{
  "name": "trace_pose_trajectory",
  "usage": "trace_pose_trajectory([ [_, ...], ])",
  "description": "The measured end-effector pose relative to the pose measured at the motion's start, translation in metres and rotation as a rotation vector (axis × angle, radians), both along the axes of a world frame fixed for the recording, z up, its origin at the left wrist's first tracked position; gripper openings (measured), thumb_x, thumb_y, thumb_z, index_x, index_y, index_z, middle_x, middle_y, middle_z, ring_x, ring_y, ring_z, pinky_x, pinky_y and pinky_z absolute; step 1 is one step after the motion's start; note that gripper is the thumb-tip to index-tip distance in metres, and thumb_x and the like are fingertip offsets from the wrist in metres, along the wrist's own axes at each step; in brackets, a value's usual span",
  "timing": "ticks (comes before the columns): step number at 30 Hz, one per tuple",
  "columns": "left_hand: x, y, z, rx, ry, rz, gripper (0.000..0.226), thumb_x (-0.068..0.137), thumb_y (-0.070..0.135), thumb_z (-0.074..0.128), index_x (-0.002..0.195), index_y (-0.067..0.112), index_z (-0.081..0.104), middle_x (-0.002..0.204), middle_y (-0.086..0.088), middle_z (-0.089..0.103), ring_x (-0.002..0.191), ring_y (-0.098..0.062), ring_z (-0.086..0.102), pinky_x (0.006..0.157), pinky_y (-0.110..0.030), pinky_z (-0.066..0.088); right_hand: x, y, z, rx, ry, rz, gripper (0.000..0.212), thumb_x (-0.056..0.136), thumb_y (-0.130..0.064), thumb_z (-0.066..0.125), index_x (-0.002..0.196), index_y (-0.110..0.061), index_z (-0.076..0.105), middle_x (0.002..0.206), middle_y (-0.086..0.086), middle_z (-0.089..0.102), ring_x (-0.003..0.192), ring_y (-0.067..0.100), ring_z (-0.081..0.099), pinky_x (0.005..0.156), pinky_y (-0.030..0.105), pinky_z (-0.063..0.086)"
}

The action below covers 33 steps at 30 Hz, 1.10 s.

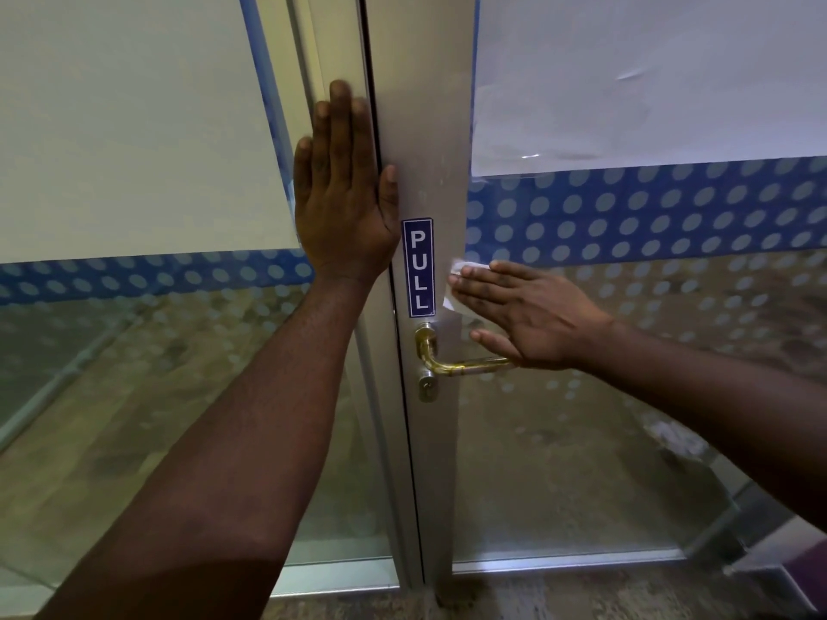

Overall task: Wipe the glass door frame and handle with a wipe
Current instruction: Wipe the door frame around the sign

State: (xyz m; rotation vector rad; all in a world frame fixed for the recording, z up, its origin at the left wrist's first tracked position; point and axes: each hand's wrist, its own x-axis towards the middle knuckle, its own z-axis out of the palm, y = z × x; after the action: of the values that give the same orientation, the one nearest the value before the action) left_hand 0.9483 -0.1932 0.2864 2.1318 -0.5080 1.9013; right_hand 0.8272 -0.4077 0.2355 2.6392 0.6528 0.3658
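Note:
The silver metal door frame (425,140) runs upright through the middle of the view, with a blue PULL sticker (419,267) on it. Below the sticker sits a brass lever handle (465,365) and a lock cylinder (426,387). My right hand (523,315) lies flat, pressing a white wipe (457,279) against the frame's right edge just above the handle. My left hand (342,190) rests flat with fingers up on the neighbouring frame, left of the door gap, holding nothing.
Glass panels (626,418) flank the frame, with a blue dotted band (649,208) and white paper sheets (649,82) behind the glass. A metal threshold (564,563) and speckled floor (581,597) lie at the bottom.

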Motion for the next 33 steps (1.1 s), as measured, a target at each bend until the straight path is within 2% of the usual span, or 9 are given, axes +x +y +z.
trace_pose_trajectory([
  [5,0.003,0.001,0.0,-0.004,-0.014,0.03,0.056,0.107,0.036,0.034,0.152,0.005,0.026,0.158,-0.018,0.031,0.148,-0.029,0.022,0.124,-0.032,0.0,0.01,0.017,0.02,0.132,-0.155,-0.019,0.067,0.099,-0.058,0.003,0.152,-0.017,0.013,0.158,0.003,0.013,0.148,0.014,0.006,0.119,0.032,0.002],
  [10,0.001,0.001,0.0,-0.003,-0.007,0.003,0.056,0.107,0.034,0.035,0.152,0.004,0.028,0.158,-0.019,0.031,0.148,-0.029,0.022,0.124,-0.033,0.002,-0.004,0.023,-0.012,0.021,0.064,0.028,0.071,0.094,-0.061,-0.005,0.153,-0.021,0.005,0.161,0.002,0.01,0.147,0.011,0.002,0.12,0.033,0.0],
  [14,0.003,0.0,-0.001,-0.003,-0.016,0.002,0.056,0.106,0.034,0.036,0.152,0.004,0.028,0.158,-0.019,0.031,0.148,-0.029,0.021,0.124,-0.034,0.004,0.01,0.01,0.022,0.101,-0.153,-0.014,0.064,0.101,-0.055,0.005,0.151,-0.018,0.022,0.156,0.004,0.027,0.146,0.014,0.018,0.119,0.035,0.007],
  [16,0.003,0.0,-0.001,-0.008,-0.016,0.002,0.056,0.106,0.034,0.037,0.152,0.004,0.027,0.158,-0.019,0.031,0.148,-0.03,0.021,0.124,-0.034,0.004,0.008,0.012,0.02,0.075,-0.124,-0.001,0.066,0.1,-0.056,0.003,0.151,-0.018,0.019,0.157,0.003,0.023,0.146,0.013,0.015,0.12,0.036,0.008],
  [19,0.001,0.001,0.0,-0.007,-0.008,0.001,0.056,0.106,0.034,0.037,0.152,0.003,0.028,0.158,-0.019,0.031,0.148,-0.03,0.022,0.124,-0.033,0.003,-0.005,0.015,-0.008,-0.064,0.06,0.019,0.069,0.096,-0.06,-0.002,0.153,-0.022,0.006,0.16,0.0,0.012,0.148,0.01,0.004,0.121,0.037,0.003],
  [20,0.001,0.0,-0.001,-0.007,-0.006,-0.002,0.056,0.106,0.034,0.037,0.152,0.003,0.028,0.158,-0.019,0.031,0.148,-0.03,0.022,0.124,-0.033,0.003,-0.005,0.014,-0.007,-0.074,0.061,0.023,0.068,0.096,-0.06,-0.001,0.152,-0.022,0.006,0.16,0.0,0.012,0.148,0.01,0.004,0.121,0.038,0.002],
  [24,0.001,0.0,0.0,-0.008,-0.012,0.008,0.055,0.106,0.034,0.038,0.151,0.003,0.029,0.157,-0.02,0.032,0.148,-0.03,0.023,0.124,-0.033,0.003,0.011,0.015,0.026,0.049,-0.151,-0.008,0.066,0.099,-0.059,0.003,0.15,-0.02,0.017,0.157,0.002,0.024,0.146,0.013,0.015,0.119,0.037,0.003],
  [29,0.0,0.001,-0.001,-0.01,-0.003,-0.015,0.055,0.107,0.033,0.037,0.152,0.003,0.029,0.158,-0.019,0.031,0.148,-0.03,0.022,0.124,-0.033,0.002,-0.001,0.014,0.002,-0.062,-0.002,0.021,0.069,0.095,-0.06,-0.003,0.152,-0.021,0.007,0.16,0.001,0.014,0.148,0.011,0.006,0.121,0.037,0.001],
  [33,0.003,0.001,0.0,-0.012,-0.023,-0.005,0.055,0.106,0.034,0.037,0.151,0.003,0.03,0.157,-0.02,0.032,0.147,-0.03,0.023,0.124,-0.033,0.003,0.012,0.014,0.027,0.088,-0.16,-0.022,0.064,0.1,-0.056,0.006,0.15,-0.019,0.019,0.156,0.004,0.025,0.145,0.014,0.016,0.118,0.036,0.004],
])
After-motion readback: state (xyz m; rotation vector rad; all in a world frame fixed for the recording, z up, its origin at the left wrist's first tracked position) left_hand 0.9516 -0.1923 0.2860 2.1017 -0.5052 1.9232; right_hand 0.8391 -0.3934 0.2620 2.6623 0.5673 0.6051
